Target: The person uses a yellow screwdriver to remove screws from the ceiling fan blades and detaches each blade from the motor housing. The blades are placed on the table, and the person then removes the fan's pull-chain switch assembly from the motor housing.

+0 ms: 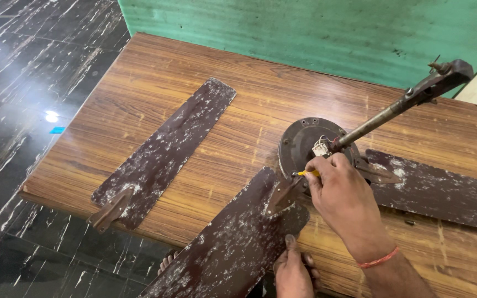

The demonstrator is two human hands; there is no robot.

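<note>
On the wooden table (205, 110), against a green wall (316, 27), lies a dismantled ceiling fan. Fan motor (305, 144), a dark round housing, sits near the middle of the table, with its metal downrod (393, 110) slanting up and to the right. Right hand (338, 190) curled over the near edge of the motor, fingers closed around a yellow-handled tool (307, 173) whose tip points left at the blade bracket (284, 194); most of the tool hidden under the fingers. Left hand (293, 270) low at the table's front edge, thumb pressed onto the near fan blade (233, 243), which juts past the edge toward the camera; fingers below it hidden, so a full grip cannot be told. A second blade (437, 190) stretches right from the motor. A third, loose blade (167, 152) lies well apart on the left, bracket end at the table's front edge. Below and left, dark marbled floor (28, 83). An orange thread (379, 258) circles the right wrist.
</note>
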